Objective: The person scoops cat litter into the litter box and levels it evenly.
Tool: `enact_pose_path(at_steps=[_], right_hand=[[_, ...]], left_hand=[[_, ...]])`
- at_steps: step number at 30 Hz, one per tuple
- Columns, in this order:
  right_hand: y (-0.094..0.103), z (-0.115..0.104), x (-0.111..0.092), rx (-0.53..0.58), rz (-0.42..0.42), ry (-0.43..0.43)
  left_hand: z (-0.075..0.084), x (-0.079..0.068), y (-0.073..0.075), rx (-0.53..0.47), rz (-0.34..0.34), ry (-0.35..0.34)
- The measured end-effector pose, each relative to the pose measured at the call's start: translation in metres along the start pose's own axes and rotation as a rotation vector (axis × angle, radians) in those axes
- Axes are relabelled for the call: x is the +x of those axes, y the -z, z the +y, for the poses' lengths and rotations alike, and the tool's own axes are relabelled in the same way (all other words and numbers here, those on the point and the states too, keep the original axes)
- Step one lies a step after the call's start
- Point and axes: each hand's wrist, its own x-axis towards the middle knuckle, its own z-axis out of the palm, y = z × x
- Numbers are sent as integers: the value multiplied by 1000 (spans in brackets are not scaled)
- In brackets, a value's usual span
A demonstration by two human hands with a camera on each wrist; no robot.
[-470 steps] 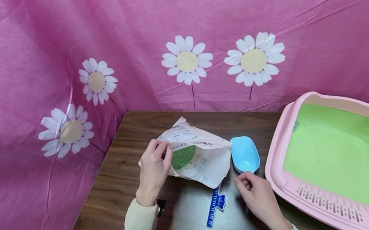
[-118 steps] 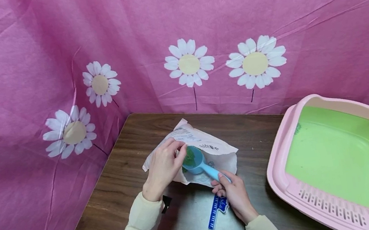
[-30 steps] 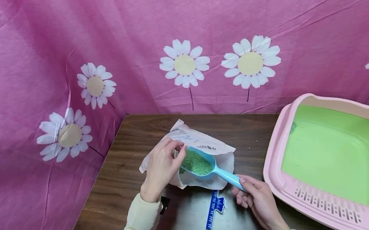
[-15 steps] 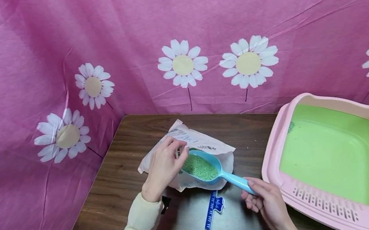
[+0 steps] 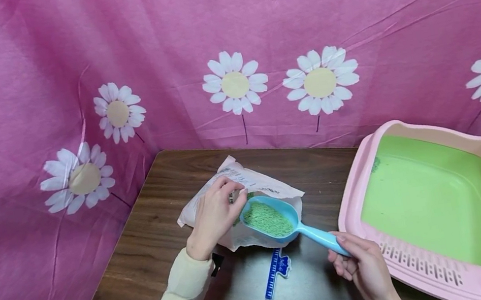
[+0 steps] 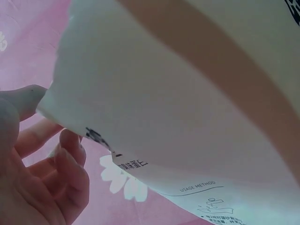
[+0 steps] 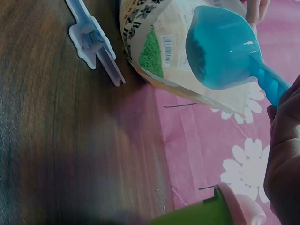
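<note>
My left hand [image 5: 217, 213] pinches the edge of an opened white paper bag [image 5: 251, 176] between thumb and fingertips; the left wrist view shows the bag's printed side [image 6: 164, 117] spread before it. My right hand [image 5: 367, 263] grips the handle of a light blue scoop [image 5: 319, 238]. Green pellets [image 5: 269, 219] fill the scoop's bowl, which is held level at the bag's mouth, overlapping the bag's lower side in the head view. From below, the right wrist view shows the underside of the scoop [image 7: 222, 51]. More green shows inside the bag, mostly hidden behind the left hand.
A blue bag clip [image 5: 274, 274] lies on the wooden table [image 5: 132, 267] in front of the bag. On the right stands a pink litter box [image 5: 349, 196] with a green inside and a slotted front ledge. A pink flowered cloth [image 5: 169, 37] hangs behind the table.
The scoop, earlier lying beside the bag, was picked up by my right hand and dipped into the bag. Over the last second it has drawn rightward, full of pellets. My left hand keeps its place.
</note>
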Motion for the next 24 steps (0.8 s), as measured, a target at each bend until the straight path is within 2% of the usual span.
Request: enact_pose_path(at_steps=[9, 17, 24], right_hand=[[11, -6, -9, 33, -17, 6], [25, -12, -15, 116, -114, 104], [39, -18, -20, 114, -132, 121]], left_hand=[[1, 2, 0, 19, 31, 31], [2, 2, 0, 25, 31, 42], [3, 3, -1, 35, 39, 43]])
